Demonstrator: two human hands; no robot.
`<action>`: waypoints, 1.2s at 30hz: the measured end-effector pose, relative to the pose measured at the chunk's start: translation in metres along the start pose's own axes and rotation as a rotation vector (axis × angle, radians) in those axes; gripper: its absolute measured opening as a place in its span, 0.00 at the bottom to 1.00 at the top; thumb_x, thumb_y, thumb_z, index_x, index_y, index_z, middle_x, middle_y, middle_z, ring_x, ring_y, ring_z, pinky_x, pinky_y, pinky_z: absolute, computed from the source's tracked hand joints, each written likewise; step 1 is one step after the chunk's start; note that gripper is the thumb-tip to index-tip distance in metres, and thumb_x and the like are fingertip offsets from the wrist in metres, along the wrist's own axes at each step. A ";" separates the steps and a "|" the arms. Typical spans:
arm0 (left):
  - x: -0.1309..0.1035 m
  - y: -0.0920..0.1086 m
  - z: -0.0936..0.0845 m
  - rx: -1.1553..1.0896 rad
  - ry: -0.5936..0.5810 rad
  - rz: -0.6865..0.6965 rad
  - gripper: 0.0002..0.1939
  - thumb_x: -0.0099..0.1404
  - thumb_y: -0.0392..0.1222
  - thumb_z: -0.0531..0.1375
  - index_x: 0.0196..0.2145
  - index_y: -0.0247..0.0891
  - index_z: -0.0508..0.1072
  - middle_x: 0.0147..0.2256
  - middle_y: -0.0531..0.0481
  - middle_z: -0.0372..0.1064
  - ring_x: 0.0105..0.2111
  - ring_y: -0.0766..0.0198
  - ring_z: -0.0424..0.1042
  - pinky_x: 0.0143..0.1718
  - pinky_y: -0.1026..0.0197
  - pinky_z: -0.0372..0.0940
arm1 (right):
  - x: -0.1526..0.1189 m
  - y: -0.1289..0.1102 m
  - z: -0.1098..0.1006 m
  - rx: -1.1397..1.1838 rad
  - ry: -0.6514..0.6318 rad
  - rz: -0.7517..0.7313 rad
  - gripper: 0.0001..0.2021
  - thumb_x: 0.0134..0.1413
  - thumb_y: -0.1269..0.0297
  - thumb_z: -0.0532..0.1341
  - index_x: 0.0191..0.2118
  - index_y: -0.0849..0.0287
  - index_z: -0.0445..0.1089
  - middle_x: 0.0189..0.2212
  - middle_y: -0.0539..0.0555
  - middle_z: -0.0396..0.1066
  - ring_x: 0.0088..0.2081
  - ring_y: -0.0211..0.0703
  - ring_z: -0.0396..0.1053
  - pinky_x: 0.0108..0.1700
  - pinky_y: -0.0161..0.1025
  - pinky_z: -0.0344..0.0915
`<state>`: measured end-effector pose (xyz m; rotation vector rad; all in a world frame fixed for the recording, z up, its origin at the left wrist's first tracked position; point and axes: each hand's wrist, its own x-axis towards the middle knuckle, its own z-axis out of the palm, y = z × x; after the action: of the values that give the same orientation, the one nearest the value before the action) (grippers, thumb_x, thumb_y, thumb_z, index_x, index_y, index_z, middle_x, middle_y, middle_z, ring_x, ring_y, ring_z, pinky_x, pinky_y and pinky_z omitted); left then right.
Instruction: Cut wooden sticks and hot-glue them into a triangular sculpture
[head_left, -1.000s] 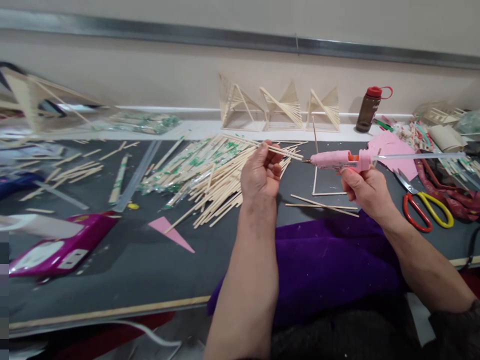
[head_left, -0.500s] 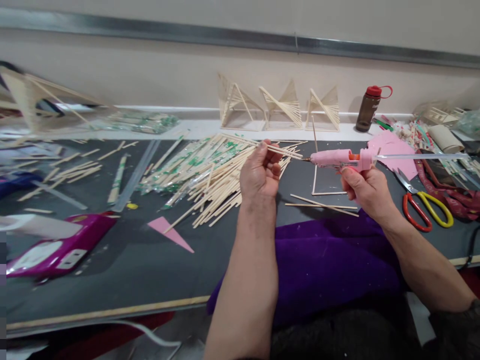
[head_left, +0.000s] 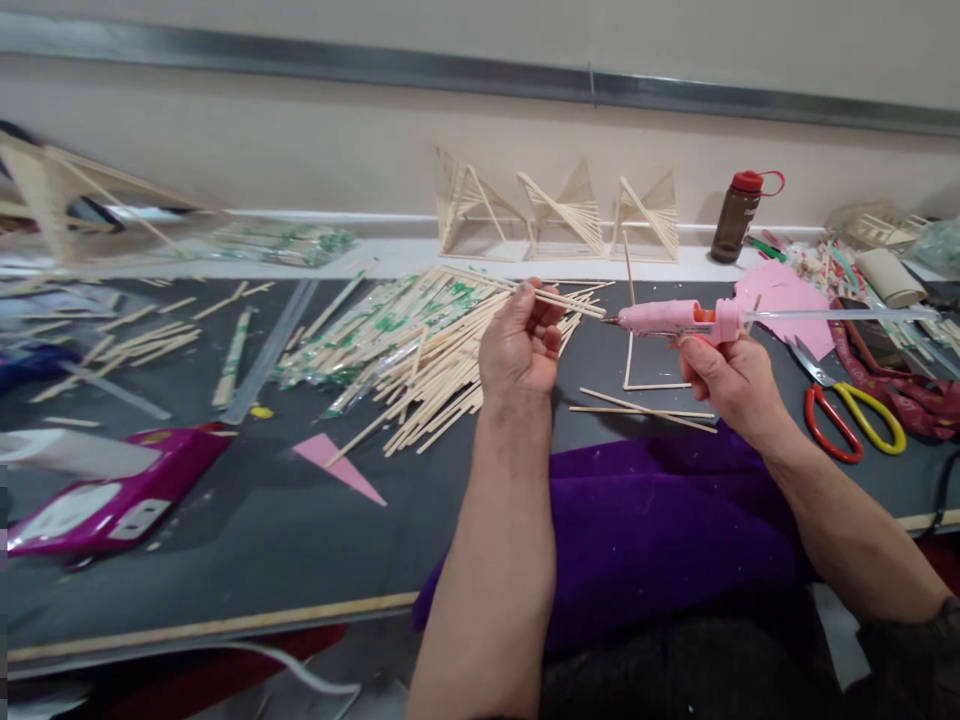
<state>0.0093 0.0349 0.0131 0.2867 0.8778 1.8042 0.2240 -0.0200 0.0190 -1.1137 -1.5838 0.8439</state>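
Between the thumb and fingers of my left hand (head_left: 523, 345) are thin wooden sticks (head_left: 570, 303), their ends pointing right; I cannot tell exactly how many. My right hand (head_left: 731, 385) is wrapped round a pink hot glue gun (head_left: 664, 318), with a long clear glue stick (head_left: 840, 315) coming out of its back. The gun's nozzle is at the tips of the held sticks; whether they touch is hard to see. Below the gun, sticks joined at a corner (head_left: 628, 386) lie on the dark table, and two loose sticks (head_left: 641, 408) cross nearer to me.
Loose sticks (head_left: 427, 385) and plastic-wrapped sticks (head_left: 360, 345) are heaped left of my hand. Twisted stick models (head_left: 562, 215) stand along the wall beside a bottle (head_left: 735, 220). Scissors (head_left: 855, 415) lie at the right, a magenta device (head_left: 112, 490) at the left, purple cloth (head_left: 660, 530) in front.
The glue gun has shifted very slightly left. My left hand and its sticks hold almost still.
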 end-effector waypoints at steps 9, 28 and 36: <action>-0.009 0.000 0.005 0.086 0.005 0.127 0.03 0.63 0.38 0.69 0.36 0.42 0.81 0.26 0.54 0.78 0.24 0.70 0.77 0.16 0.74 0.58 | 0.001 0.003 -0.002 -0.110 0.055 -0.071 0.22 0.58 0.46 0.60 0.20 0.55 0.65 0.15 0.48 0.62 0.20 0.36 0.59 0.25 0.38 0.56; -0.005 -0.009 0.002 0.301 -0.029 0.327 0.16 0.53 0.54 0.73 0.29 0.40 0.78 0.29 0.50 0.79 0.27 0.66 0.78 0.16 0.71 0.59 | 0.002 0.004 -0.002 -0.312 0.055 -0.117 0.21 0.57 0.45 0.56 0.22 0.55 0.67 0.16 0.49 0.63 0.22 0.40 0.63 0.29 0.40 0.59; -0.006 -0.009 0.003 0.304 -0.019 0.326 0.16 0.51 0.53 0.73 0.29 0.40 0.78 0.29 0.50 0.78 0.27 0.66 0.77 0.16 0.70 0.59 | 0.000 0.003 -0.002 -0.253 0.021 -0.074 0.19 0.57 0.48 0.57 0.28 0.58 0.75 0.16 0.47 0.65 0.21 0.37 0.64 0.30 0.38 0.61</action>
<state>0.0196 0.0325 0.0104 0.6717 1.1443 1.9560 0.2265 -0.0191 0.0171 -1.2279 -1.7370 0.5923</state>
